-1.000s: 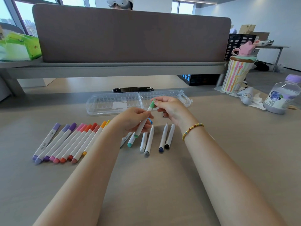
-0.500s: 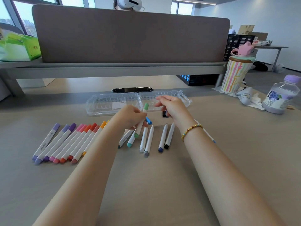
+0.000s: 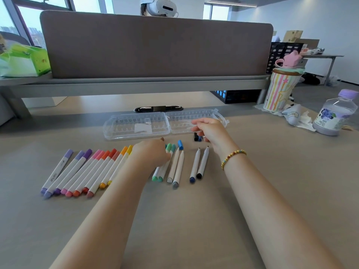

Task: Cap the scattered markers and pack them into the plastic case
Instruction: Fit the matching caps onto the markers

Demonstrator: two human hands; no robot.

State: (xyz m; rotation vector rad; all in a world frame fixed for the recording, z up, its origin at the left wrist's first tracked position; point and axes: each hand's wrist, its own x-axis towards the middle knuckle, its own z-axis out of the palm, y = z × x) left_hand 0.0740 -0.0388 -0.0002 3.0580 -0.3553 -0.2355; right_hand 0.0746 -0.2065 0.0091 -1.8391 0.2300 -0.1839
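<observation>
The clear plastic case (image 3: 124,133) lies open and flat at the back of the table. Several capped markers (image 3: 81,171), purple through yellow, lie in a row at the left. My left hand (image 3: 150,155) rests on the table, fingers curled over a green-capped marker (image 3: 168,148) lying beside a teal one (image 3: 173,148). Two uncapped markers (image 3: 177,166) lie to their right, then an uncapped blue and black pair (image 3: 199,164). A loose blue cap (image 3: 180,144) stands behind them. My right hand (image 3: 210,132) hovers over the case's right half, holding nothing, above dark loose caps (image 3: 196,137).
A striped cup (image 3: 279,90) with a pink lid, a purple-capped bottle (image 3: 334,115), a tube (image 3: 292,115) and tissue stand at the right. A black slot (image 3: 158,109) sits behind the case. A grey divider (image 3: 155,45) rises beyond, with a headset-wearing person behind.
My left hand has lowered the green marker from the air down onto the table next to the teal one. My right hand let go of its cap end and stays near the case.
</observation>
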